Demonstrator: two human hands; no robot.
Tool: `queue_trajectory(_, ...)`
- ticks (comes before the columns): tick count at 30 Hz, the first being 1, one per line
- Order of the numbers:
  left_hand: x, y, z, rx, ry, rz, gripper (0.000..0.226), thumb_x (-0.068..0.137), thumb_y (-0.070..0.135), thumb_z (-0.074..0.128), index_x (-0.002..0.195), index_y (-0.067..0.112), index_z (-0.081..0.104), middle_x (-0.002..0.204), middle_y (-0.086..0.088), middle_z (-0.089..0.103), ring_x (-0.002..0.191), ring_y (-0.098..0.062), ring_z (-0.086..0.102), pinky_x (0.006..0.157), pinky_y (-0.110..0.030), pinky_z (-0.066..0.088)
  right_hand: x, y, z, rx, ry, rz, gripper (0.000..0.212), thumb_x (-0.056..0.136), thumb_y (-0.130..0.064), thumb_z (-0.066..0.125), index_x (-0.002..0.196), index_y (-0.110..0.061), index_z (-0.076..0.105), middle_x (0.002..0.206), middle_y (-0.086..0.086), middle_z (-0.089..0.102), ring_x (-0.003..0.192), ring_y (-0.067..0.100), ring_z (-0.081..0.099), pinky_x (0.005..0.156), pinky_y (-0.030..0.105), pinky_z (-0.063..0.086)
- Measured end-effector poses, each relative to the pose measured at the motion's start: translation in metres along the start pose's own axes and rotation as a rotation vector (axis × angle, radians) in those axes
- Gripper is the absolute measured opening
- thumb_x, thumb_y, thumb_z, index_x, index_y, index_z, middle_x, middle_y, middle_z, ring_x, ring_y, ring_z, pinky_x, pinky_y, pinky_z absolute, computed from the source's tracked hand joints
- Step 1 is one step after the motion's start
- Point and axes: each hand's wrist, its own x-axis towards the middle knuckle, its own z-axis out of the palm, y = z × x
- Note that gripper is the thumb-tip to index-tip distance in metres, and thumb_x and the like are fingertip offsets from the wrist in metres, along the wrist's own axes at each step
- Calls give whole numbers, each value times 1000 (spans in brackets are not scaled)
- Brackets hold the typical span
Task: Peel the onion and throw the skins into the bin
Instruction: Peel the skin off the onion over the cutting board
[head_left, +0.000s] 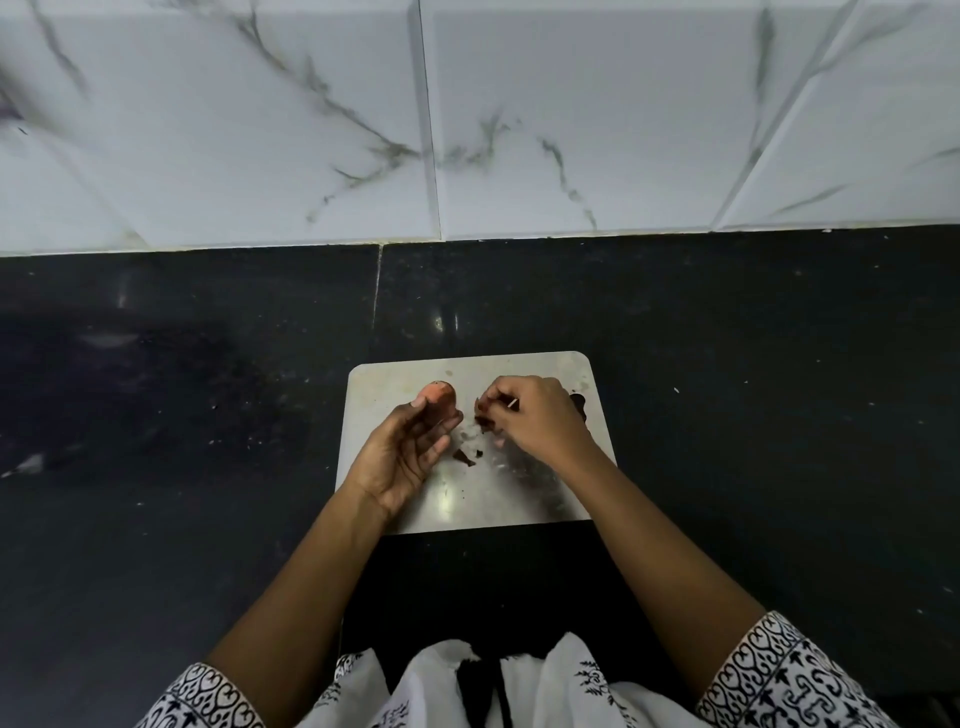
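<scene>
Now | one round orange-pink onion (441, 393) is sitting on one grey metal board (467, 499) by my left hand (410, 457), fingers relaxed apart | right hand (540, 421) is pinching dark brown skin scraps (485, 413).

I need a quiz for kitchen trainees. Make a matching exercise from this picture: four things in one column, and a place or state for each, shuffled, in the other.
Things
1. onion
2. right hand
3. loose skin scraps
4. grey board

Places or states
A. lies on the black counter
B. pinches a piece of skin
C. lie on the board between the hands
D. at the left hand's thumb tip, toward the board's far edge

Pairs: 1-D, 2-B, 3-C, 4-A
</scene>
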Motion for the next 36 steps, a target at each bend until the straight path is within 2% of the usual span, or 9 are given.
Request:
queue_trajectory(3,1,2,2,27,4,-12,23,94,25,50,99,8,64,82,-5,75,75,-13,73,54,-19,56,-3,-3,-2,59,23,-81,18,86,-21,63,103,-22,69,98,-5,71,82,9,67,73,29,56)
queue_trajectory(6,1,2,6,27,-6,-19,28,92,26,50,91,12,74,84,-3,75,74,-11,73,54,-17,55,-7,-11,0,130,94,-231,29,81,-20,71,110,-16,67,104,0,69,87,12,66,69,25,56)
queue_trajectory(11,0,2,12,-4,-58,-28,14,69,25,72,77,15,80,83,-5,75,75,-14,73,58,-17,57,-6,-16,13,68,246,-349,25,79,-18,72,101,-8,70,89,6,69,78,16,66,69,32,57)
queue_trajectory(14,3,1,8,-19,-124,-12,57,34,33,96,85,15,79,91,-6,76,84,-15,73,70,-20,57,-4,-16,15,86,277,-324,15,78,-17,73,89,-7,71,81,5,68,72,15,65,65,35,55)
queue_trajectory(16,6,0,6,-3,-139,-2,66,25,36,97,85,16,79,92,-5,76,86,-15,73,68,-18,58,-3,-16,14,112,285,-287,12,78,-17,73,85,-7,70,79,4,69,71,15,64,64,37,55)
queue_trajectory(20,6,0,6,29,-142,26,65,28,37,96,87,16,79,97,-6,75,91,-17,72,61,-17,57,-3,-20,14,125,295,-210,8,82,-16,69,83,-8,68,78,3,69,68,15,63,62,40,54)
queue_trajectory(25,3,1,4,79,-114,65,52,56,25,82,103,9,67,96,-8,74,86,-17,73,59,-17,57,-2,-23,9,80,183,-84,9,87,-20,63,88,-12,66,82,2,69,73,17,65,72,40,55)
queue_trajectory(29,2,-1,4,112,-63,98,35,71,20,67,104,8,64,104,-9,70,88,-15,72,61,-17,56,-3,-25,0,-31,149,-169,14,84,-23,67,93,-14,71,88,2,73,77,16,67,74,39,55)
queue_trajectory(36,1,-1,8,146,-57,150,22,75,14,63,97,8,62,88,-4,76,84,-15,73,58,-17,55,4,-28,-6,-220,112,-292,19,85,-19,63,98,-9,72,92,9,73,84,26,66,78,42,52)
